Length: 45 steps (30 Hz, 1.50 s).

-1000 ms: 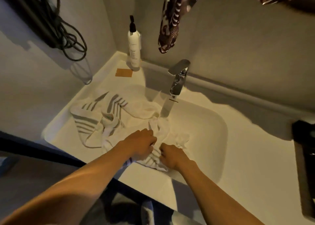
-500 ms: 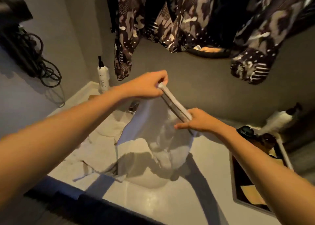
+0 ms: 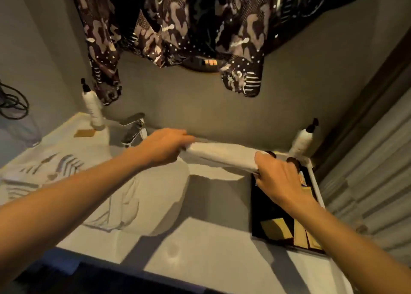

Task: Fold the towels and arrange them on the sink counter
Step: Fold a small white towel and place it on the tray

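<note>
**Towel stretched between two hands above the counter**

Across the middle of the frame, a white towel point(image 3: 222, 156) is held in the air as a narrow, bunched band, pulled roughly level between both hands. At its left end the left hand point(image 3: 163, 148) is closed around the cloth; at its right end the right hand point(image 3: 279, 178) pinches the other end, fingers curled over it. Below the band lies the pale sink counter point(image 3: 200, 244), and the towel does not appear to touch it.

To the left, more white cloth point(image 3: 120, 204) lies crumpled in the basin, and a striped towel point(image 3: 44, 169) is spread loosely at the left edge of the frame; neither looks folded yet. Behind the left hand stands the tap point(image 3: 134, 127), with a white pump bottle point(image 3: 93, 110) in the upper left corner of the counter. Under the right hand sits a dark tray point(image 3: 273, 218) holding tan packets, and a second pump bottle point(image 3: 303, 140) stands just beyond it. Patterned dark clothing point(image 3: 178, 22) hangs along the top of the frame.

The risks from here, as I judge them: the band is gathered rather than flat, so laying it down as it is could give a lumpy fold. The right end hangs over the tray, so a careless lowering could drape cloth onto the packets or brush the nearby bottle. A slack end could also dip toward the basin.
</note>
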Each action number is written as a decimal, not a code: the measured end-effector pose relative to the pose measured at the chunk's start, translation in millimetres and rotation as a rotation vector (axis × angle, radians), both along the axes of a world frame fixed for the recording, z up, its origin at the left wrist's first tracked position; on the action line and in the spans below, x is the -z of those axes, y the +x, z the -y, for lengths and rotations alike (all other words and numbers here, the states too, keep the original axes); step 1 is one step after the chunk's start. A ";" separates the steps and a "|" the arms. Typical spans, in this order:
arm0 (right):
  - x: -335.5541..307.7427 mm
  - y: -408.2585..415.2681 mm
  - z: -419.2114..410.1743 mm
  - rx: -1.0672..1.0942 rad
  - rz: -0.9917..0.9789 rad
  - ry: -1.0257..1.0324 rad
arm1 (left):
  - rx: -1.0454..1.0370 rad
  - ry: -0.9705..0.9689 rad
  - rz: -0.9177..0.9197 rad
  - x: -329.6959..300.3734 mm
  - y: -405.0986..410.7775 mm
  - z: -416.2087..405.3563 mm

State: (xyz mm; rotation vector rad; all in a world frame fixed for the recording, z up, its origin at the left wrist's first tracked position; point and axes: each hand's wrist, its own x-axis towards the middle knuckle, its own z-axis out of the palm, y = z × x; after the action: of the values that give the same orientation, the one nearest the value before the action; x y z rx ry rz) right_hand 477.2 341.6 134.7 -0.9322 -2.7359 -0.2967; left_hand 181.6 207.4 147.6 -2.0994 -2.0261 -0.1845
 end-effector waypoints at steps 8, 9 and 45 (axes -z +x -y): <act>195.5 57.2 101.8 -0.031 0.397 -0.597 | 0.040 -0.597 0.118 211.7 70.1 92.1; 201.4 62.9 108.5 -0.030 0.391 -0.642 | 0.056 -0.627 0.149 219.2 75.3 98.5; 234.1 22.6 94.7 -0.021 -0.218 -0.471 | -0.085 -0.070 0.541 230.5 101.3 78.0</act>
State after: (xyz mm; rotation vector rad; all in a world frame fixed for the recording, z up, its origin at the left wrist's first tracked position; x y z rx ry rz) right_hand 499.8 247.0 -99.4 -0.9709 -2.6501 0.4480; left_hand 282.9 129.4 -82.8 -2.1683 -2.4336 -0.7496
